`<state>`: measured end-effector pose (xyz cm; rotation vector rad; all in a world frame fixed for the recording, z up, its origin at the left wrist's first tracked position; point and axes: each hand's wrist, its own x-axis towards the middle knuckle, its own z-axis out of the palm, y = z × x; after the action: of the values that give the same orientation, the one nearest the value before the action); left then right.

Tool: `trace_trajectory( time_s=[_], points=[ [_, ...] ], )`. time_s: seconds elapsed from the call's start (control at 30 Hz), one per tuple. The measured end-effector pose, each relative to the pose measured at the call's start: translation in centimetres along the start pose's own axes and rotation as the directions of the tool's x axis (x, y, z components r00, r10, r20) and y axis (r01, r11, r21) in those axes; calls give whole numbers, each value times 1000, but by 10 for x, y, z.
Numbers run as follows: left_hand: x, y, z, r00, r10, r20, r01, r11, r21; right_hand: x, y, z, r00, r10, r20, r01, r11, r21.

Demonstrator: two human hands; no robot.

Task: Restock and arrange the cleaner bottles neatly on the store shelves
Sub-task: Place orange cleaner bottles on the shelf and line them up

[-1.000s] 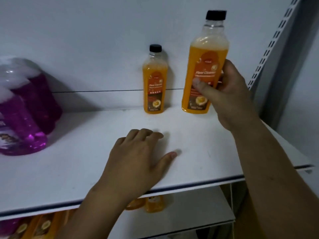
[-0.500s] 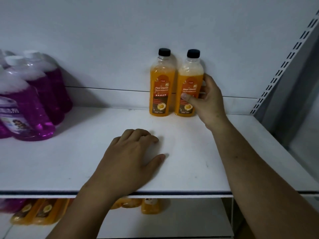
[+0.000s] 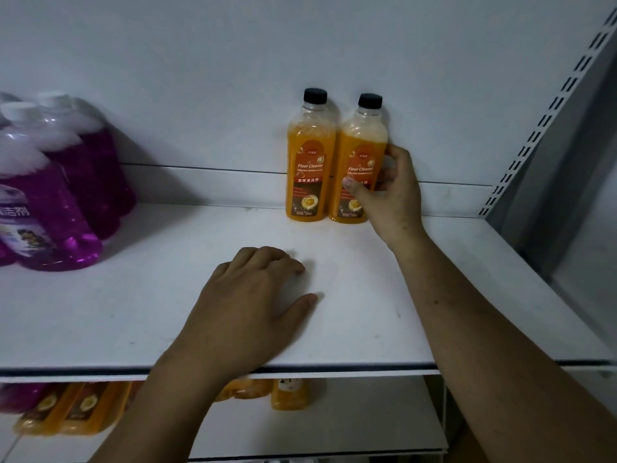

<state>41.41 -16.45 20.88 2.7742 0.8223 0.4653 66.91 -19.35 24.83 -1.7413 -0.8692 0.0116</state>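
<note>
Head view.

1. Task item. The held floor-cleaner bottle (image 3: 362,142) stands upright at centre right of the frame, at the rear of the upper shelf (image 3: 133,312), close against the back panel (image 3: 233,61). Its long axis is vertical, cap uppermost. It touches, or very nearly touches, a second identical bottle (image 3: 310,162) on its frame-left side. Both labels face the camera.

2. Key relation. The held bottle lies to the frame-left of the right hand (image 3: 390,198), which is the nearer hand. The only free side for withdrawal is frame-right and toward the shelf front.

3. Right hand pose. The forearm enters from the lower right corner and reaches to the shelf rear. The thumb lies across the label front; the fingers curl round the bottle's frame-right flank. The hand is clamped on the bottle at mid-height.

4. Left hand (image 3: 253,295) pose. It rests palm-down on the shelf at lower centre, well apart from both bottles. Fingers are loosely bent, thumb extended; it holds nothing.

5. Judgement. The bottle appears seated. The likely next action is release; a sideways drag could tip the pair.

6. Other stock. Purple bottles (image 3: 50,212) stand at frame left.
</note>
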Motion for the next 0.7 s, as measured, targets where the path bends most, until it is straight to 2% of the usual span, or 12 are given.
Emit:
trace_trajectory(
  time_s=[0.3, 0.4, 0.53, 0.7],
  points=[
    [0, 4, -2, 1000, 4, -31, -4, 1000, -6, -4, 0, 0, 998, 62, 12, -62, 997, 34],
    [1, 4, -4, 1000, 3, -21, -4, 999, -35, -5, -14, -15, 997, 67, -40, -67, 998, -1],
    [2, 7, -7, 998, 31, -50, -34, 998, -48, -22, -44, -44, 995, -59, -82, 48, 991, -124],
    [-8, 20, -16, 981, -3, -192, -11, 997, -74, -80, -60, -74, 984, -156, 84, 165, 978, -125]
  ],
)
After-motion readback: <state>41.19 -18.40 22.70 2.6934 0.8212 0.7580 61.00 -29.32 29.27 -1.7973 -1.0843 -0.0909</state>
